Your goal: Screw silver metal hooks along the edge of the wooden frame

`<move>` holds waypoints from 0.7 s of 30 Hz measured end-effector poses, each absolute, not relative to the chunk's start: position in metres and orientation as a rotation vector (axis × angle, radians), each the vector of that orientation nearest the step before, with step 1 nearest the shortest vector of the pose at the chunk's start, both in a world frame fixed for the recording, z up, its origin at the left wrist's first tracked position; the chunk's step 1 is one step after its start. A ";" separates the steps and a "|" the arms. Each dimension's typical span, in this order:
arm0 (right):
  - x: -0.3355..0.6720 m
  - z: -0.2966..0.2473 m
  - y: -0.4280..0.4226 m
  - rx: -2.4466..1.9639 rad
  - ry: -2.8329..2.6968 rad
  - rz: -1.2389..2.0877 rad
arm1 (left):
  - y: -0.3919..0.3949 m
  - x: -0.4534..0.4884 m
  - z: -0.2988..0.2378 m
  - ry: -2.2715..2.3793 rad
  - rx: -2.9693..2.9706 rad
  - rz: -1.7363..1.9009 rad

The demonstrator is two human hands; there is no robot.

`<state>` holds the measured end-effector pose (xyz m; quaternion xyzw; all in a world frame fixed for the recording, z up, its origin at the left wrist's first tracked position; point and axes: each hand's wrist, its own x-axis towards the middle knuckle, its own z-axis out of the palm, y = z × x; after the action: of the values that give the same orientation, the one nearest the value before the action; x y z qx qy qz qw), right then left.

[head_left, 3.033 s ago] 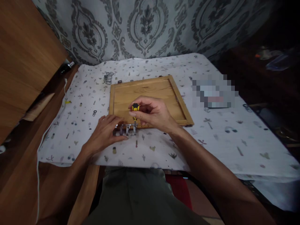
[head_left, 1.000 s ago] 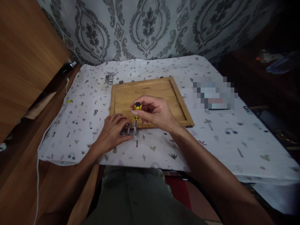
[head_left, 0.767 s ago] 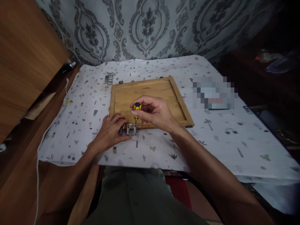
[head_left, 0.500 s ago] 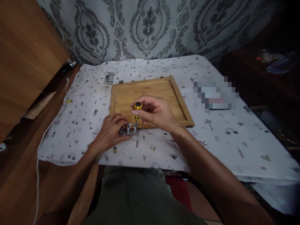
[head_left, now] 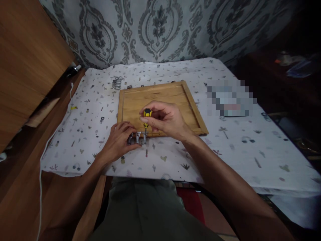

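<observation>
A wooden framed panel [head_left: 160, 97] lies flat on a patterned white cloth. At its near edge sits a small metal hinge [head_left: 137, 137]. My left hand [head_left: 119, 140] rests on the cloth with its fingers curled round the hinge, pressing it against the frame. My right hand [head_left: 167, 120] pinches the top of a short yellow and black screwdriver [head_left: 147, 114], which stands upright with its tip down at the hinge.
More metal hardware [head_left: 116, 82] lies on the cloth beyond the panel's far left corner. A blurred flat object [head_left: 229, 100] lies to the right. A wooden cabinet [head_left: 27, 60] stands at the left, with a white cable [head_left: 41, 160] hanging down.
My left hand has shifted slightly to the right along the hinge since three seconds ago. My right hand and the screwdriver have stayed almost in place.
</observation>
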<state>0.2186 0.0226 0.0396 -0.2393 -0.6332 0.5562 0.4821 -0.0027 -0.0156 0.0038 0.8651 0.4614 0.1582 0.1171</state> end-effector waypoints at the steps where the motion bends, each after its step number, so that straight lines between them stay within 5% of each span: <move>1: 0.219 0.040 0.023 -0.577 -1.545 1.358 | -0.015 -0.003 0.004 1.358 2.533 0.460; 21: 0.218 0.040 0.024 -0.562 -1.556 1.364 | -0.008 0.021 0.009 1.290 2.669 0.440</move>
<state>0.2182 0.0240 0.0397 -0.2303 -0.6372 0.5586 0.4784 0.0213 -0.0082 0.0086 0.8882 0.4294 0.1463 0.0722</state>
